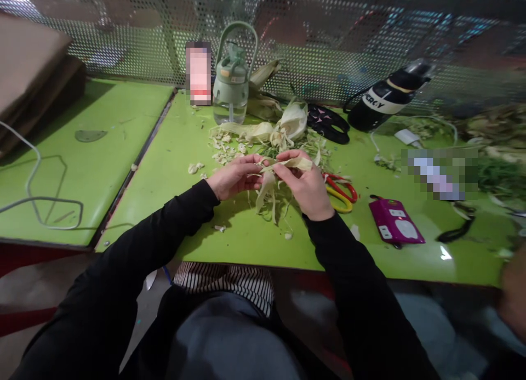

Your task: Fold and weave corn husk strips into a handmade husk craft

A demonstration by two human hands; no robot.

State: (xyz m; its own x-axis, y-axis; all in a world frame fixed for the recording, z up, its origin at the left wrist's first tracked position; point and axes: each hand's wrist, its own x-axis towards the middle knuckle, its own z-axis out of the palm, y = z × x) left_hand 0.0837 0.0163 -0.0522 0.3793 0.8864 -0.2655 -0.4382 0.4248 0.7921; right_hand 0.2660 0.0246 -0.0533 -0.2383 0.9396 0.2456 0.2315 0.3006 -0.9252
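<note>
Over the green table, my left hand and my right hand meet, both closed on a pale strip of corn husk. A loose end of husk hangs down between them. Just beyond my fingers lies a heap of husk scraps, with a bundled pale husk on top. Scissors with red and yellow handles rest beside my right hand, partly hidden by it.
A pale green water bottle stands behind the heap. A black bottle leans against the mesh screen. At right lies a purple power strip with a white charger beyond it. Brown cardboard sits at left.
</note>
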